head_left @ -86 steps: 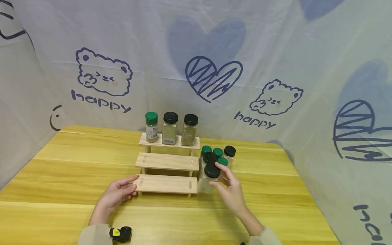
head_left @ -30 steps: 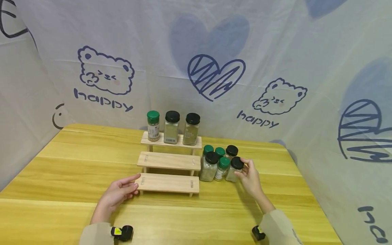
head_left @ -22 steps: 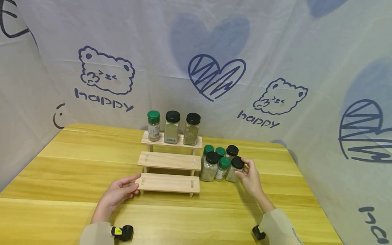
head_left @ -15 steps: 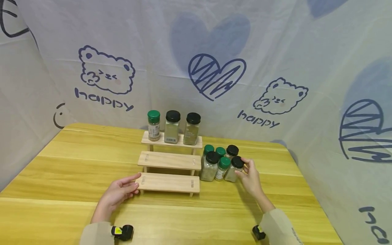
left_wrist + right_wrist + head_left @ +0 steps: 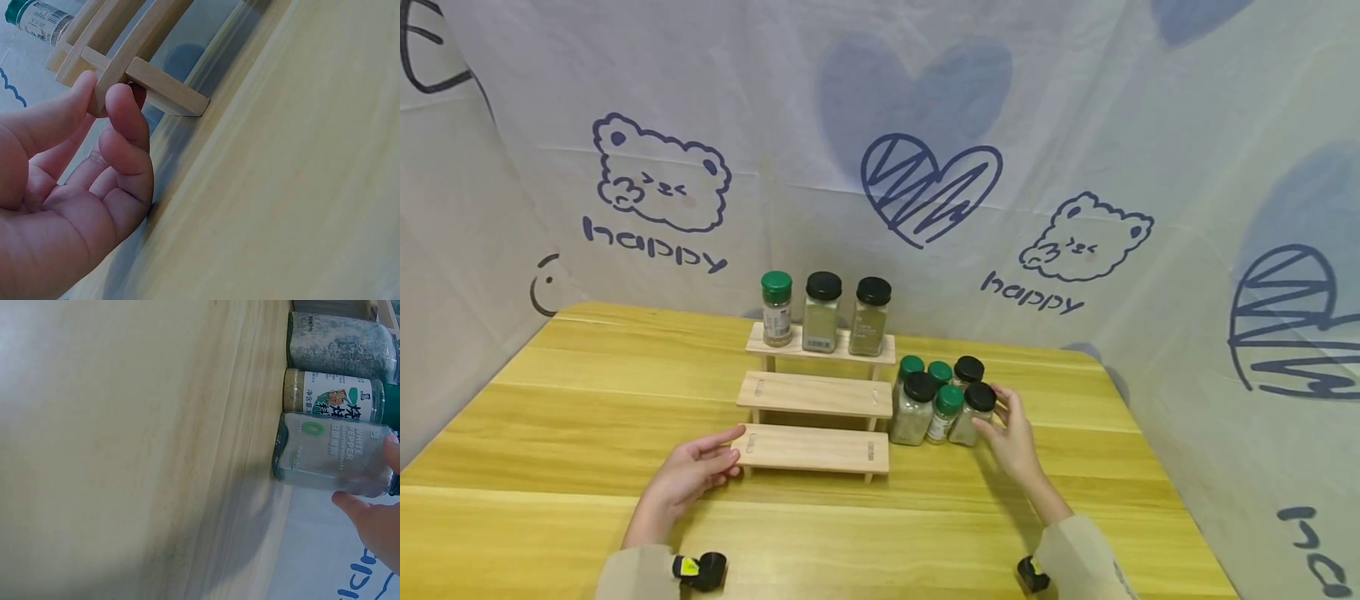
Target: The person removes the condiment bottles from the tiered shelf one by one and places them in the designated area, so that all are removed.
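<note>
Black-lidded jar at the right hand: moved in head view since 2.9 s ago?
Yes, rightward. The black-lidded jar was beside the lowest shelf's right end; now it's farther right, past the front green-lidded jar.

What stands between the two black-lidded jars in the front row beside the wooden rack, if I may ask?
A small green-lidded jar stands between them, as both the head and right wrist views show.

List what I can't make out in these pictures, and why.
Head view: body of the rear middle green-lidded jar, hidden by the front jars.
Head view: fine print on the rightmost jar on the rack, too small.
Left wrist view: the rack's far end, cut off by the top edge.
Right wrist view: most of the right hand, cut off by the right edge.
</note>
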`<action>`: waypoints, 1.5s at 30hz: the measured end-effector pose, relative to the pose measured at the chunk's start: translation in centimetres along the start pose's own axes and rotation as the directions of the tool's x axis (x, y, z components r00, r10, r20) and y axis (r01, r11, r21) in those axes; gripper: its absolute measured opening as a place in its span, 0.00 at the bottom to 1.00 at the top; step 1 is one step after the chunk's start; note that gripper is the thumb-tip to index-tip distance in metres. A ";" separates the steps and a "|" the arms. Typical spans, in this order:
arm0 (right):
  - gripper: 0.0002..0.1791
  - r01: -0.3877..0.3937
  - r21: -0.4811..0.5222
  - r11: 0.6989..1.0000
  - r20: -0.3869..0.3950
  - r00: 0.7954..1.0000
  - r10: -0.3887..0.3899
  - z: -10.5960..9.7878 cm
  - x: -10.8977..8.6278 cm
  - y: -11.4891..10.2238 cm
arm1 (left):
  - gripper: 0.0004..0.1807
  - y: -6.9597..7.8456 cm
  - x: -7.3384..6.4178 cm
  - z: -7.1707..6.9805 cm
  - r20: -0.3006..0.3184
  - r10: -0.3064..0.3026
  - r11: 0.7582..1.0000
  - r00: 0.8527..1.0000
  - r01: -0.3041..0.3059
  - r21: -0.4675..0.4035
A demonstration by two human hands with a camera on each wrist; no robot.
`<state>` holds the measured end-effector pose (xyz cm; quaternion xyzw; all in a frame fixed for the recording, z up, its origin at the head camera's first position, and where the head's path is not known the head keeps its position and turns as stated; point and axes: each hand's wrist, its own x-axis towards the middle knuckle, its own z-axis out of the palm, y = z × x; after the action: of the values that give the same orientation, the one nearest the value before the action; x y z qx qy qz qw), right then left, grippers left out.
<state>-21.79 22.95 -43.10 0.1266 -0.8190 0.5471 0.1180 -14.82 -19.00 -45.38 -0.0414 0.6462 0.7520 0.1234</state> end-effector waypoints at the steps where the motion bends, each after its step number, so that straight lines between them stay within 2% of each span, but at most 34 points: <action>1: 0.32 -0.013 0.008 1.000 0.000 1.000 0.013 0.0 -0.1 0.0 | 0.29 0.0 0.0 0.0 0.000 0.000 1.000 1.000 0.000 0.000; 5: 0.33 -0.036 0.022 0.999 -0.042 0.998 0.037 -0.1 -0.4 -0.3 | 0.29 -0.1 0.1 -0.1 -0.002 0.000 1.000 1.000 0.000 0.003; 10: 0.27 0.013 0.004 1.000 -0.169 0.985 -0.012 0.1 -1.0 -0.7 | 0.29 -0.1 0.1 -0.2 -0.001 0.000 1.000 1.000 0.000 0.002; 15: 0.18 0.154 0.031 0.988 -0.304 0.943 -0.137 0.3 -1.4 -0.2 | 0.29 -0.1 -0.1 -0.1 0.001 0.003 1.000 1.000 -0.003 0.001; 19: 0.14 0.209 0.054 0.976 -0.368 0.913 -0.175 0.3 -1.6 0.0 | 0.29 0.0 -0.2 -0.1 0.006 0.003 1.000 1.000 -0.003 0.000; 20: 0.14 0.196 0.045 0.979 -0.379 0.910 -0.165 0.4 -1.7 -0.3 | 0.29 0.0 -0.2 -0.1 0.006 0.002 1.000 1.000 -0.002 0.000; 23: 0.11 0.251 0.105 0.962 -0.372 0.907 -0.196 0.4 -1.8 0.3 | 0.29 0.0 -0.2 -0.1 0.009 0.001 1.000 1.000 -0.001 -0.003; 25: 0.09 0.313 0.169 0.935 -0.344 0.908 -0.241 0.4 -1.7 1.3 | 0.29 0.0 -0.2 -0.1 0.009 0.001 1.000 1.000 -0.001 -0.005; 30: 0.07 0.284 0.160 0.945 -0.304 0.925 -0.227 1.3 -2.3 -1.1 | 0.29 -0.1 -0.1 -0.2 0.007 -0.002 1.000 1.000 0.002 -0.011; 33: 0.07 0.222 0.128 0.967 -0.304 0.937 -0.175 1.9 -2.8 -3.5 | 0.29 -0.1 -0.1 -0.1 0.005 -0.004 1.000 1.000 0.004 -0.012; 35: 0.06 0.217 0.144 0.965 -0.306 0.938 -0.165 2.2 -2.8 -3.9 | 0.29 -0.1 -0.1 -0.1 0.007 -0.005 1.000 1.000 0.005 -0.011; 36: 0.06 0.251 0.185 0.950 -0.298 0.936 -0.189 2.4 -2.7 -2.6 | 0.29 -0.1 -0.1 -0.1 0.007 -0.004 1.000 1.000 0.004 -0.011; 40: 0.06 0.275 0.226 0.934 -0.295 0.933 -0.204 3.1 -2.5 -2.6 | 0.29 -0.1 0.0 -0.1 0.005 -0.005 1.000 1.000 0.005 -0.003; 42: 0.06 0.280 0.233 0.931 -0.287 0.935 -0.210 3.4 -2.4 -2.9 | 0.29 0.0 0.0 0.0 0.001 -0.005 1.000 1.000 0.005 0.001; 43: 0.06 0.256 0.204 0.945 -0.290 0.938 -0.192 3.5 -2.5 -4.4 | 0.29 0.0 0.0 0.0 -0.001 -0.004 1.000 1.000 0.004 0.004; 45: 0.07 0.262 0.209 0.942 -0.279 0.939 -0.199 3.8 -2.4 -4.8 | 0.29 0.0 0.0 0.0 -0.003 -0.003 1.000 1.000 0.003 0.008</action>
<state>-18.17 17.89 -41.16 0.1644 -0.7031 0.6373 0.2691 -14.84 -18.98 -45.37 -0.0430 0.6493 0.7492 0.1235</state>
